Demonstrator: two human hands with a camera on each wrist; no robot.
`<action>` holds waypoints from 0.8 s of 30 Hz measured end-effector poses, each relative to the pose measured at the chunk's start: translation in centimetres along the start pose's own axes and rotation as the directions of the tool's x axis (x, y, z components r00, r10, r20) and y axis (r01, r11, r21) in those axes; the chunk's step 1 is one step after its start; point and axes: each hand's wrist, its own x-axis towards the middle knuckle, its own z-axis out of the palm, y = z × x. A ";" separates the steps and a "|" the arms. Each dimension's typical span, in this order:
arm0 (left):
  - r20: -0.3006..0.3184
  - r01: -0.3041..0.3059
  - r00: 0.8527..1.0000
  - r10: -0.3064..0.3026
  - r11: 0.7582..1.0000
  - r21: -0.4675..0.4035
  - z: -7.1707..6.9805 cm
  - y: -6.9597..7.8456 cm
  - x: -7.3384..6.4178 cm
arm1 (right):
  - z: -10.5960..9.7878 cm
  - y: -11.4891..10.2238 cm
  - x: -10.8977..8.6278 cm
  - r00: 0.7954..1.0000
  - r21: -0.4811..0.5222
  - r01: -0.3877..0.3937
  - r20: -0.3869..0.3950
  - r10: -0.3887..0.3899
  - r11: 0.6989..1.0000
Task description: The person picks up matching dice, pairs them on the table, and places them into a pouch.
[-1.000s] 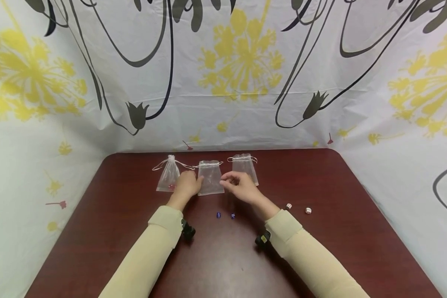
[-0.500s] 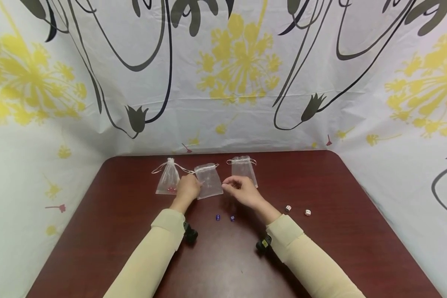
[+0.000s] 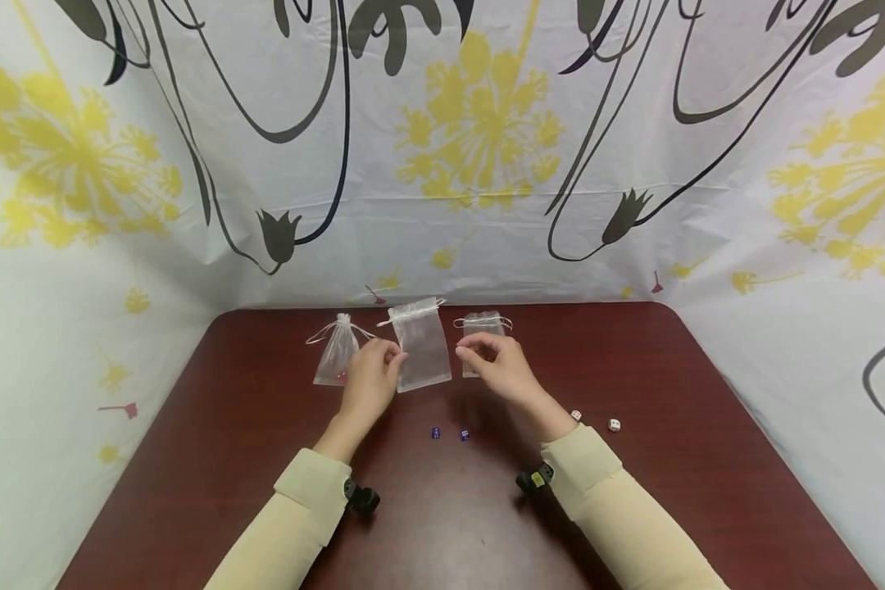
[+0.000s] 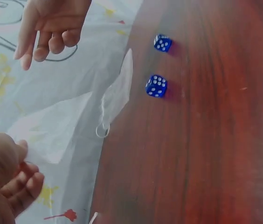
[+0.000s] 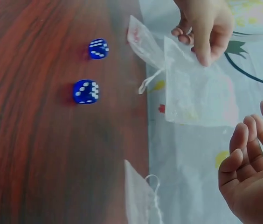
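Note:
My left hand (image 3: 369,378) pinches the side edge of a sheer white drawstring pouch (image 3: 424,351) between thumb and fingers. In the right wrist view this pouch (image 5: 197,91) hangs above the table, nothing visible inside. My right hand (image 3: 505,366) hovers just right of it, fingers loosely curved and holding nothing; the right wrist view shows a gap between those fingers (image 5: 252,140) and the pouch. Left of the held pouch lies a drawn-up pouch (image 3: 333,360) with red dice in it, partly behind my left hand. A flat pouch (image 3: 483,326) lies behind my right hand.
Two blue dice (image 3: 436,433) (image 3: 465,435) sit on the dark red-brown table (image 3: 442,524) nearer me than the pouches. Farther right are two white dice (image 3: 614,425) (image 3: 576,415), one partly behind my right wrist. A patterned white cloth (image 3: 442,229) stands behind the table.
The middle pouch, first lying flat, has tilted and risen off the table in my left hand. My right hand has shifted slightly right, staying free of it.

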 end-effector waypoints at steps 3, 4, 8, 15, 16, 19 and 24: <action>-0.049 -0.102 0.994 0.102 0.995 0.010 -0.6 0.7 -1.0 | -0.4 -0.3 -0.2 0.999 -0.002 0.018 -0.036 -0.018 1.000; -0.068 -0.139 0.988 0.140 0.990 0.018 -0.7 0.8 -1.3 | -0.4 -0.4 -0.2 0.999 -0.001 0.023 -0.048 -0.023 1.000; -0.138 -0.258 0.956 0.260 0.966 0.036 -0.7 1.2 -3.0 | -0.3 -0.8 -0.7 0.996 -0.009 0.027 -0.088 -0.028 1.000; -0.179 -0.366 0.914 0.365 0.930 0.028 -0.7 1.7 -4.8 | 0.0 -3.8 -2.2 0.997 0.050 0.026 -0.074 -0.022 0.998; -0.179 -0.373 0.911 0.372 0.927 0.028 -0.8 1.8 -4.9 | 0.0 -4.2 -2.4 0.997 0.064 0.041 -0.069 -0.036 0.997; -0.179 -0.381 0.907 0.382 0.924 0.040 -0.9 1.8 -5.0 | 0.0 -4.8 -2.6 0.994 0.102 0.098 -0.064 -0.092 0.990; -0.233 -0.385 0.891 0.389 0.920 0.064 -1.9 2.2 -4.3 | -0.4 -5.4 -2.6 0.982 0.118 0.180 -0.073 -0.172 0.977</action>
